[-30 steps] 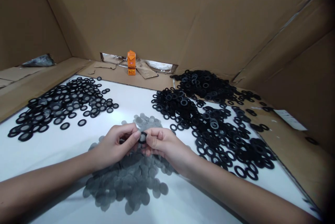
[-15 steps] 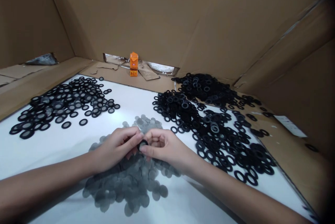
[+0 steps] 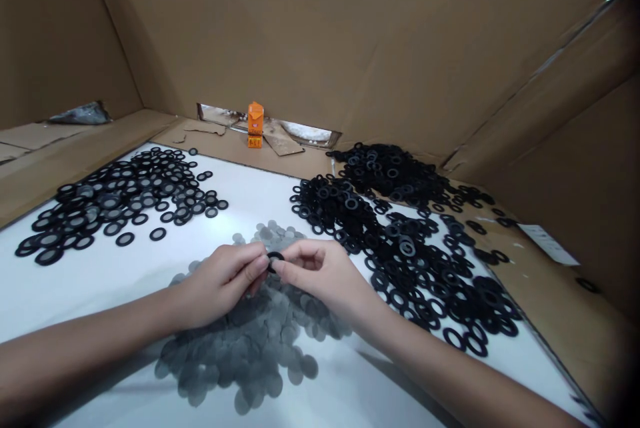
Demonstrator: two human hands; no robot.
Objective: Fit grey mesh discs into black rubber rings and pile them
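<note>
Between the fingertips of both hands is a small black rubber ring [image 3: 275, 256], its opening partly covered by fingers. My left hand [image 3: 220, 281] pinches its left side with thumb and forefinger. From the right, my right hand [image 3: 325, 275] pinches the opposite edge. Beneath the hands spreads a pile of thin grey mesh discs [image 3: 240, 361] on the white board [image 3: 125, 288]. To the right lies a heap of loose black rings [image 3: 405, 248]. On the left are many black rings with grey discs in them [image 3: 135, 195]. Whether a disc sits in the held ring is hard to make out.
Cardboard walls [image 3: 275, 28] enclose the white board. A small orange carton [image 3: 255, 125] stands near a slot at the back. Another heap of black rings [image 3: 390, 171] lies beyond the board's back right edge. A white paper strip [image 3: 549, 244] rests on the right cardboard.
The held ring has tilted and now shows more of its upper rim. The right hand's fingers have drawn closer around it, and both hands have risen slightly.
</note>
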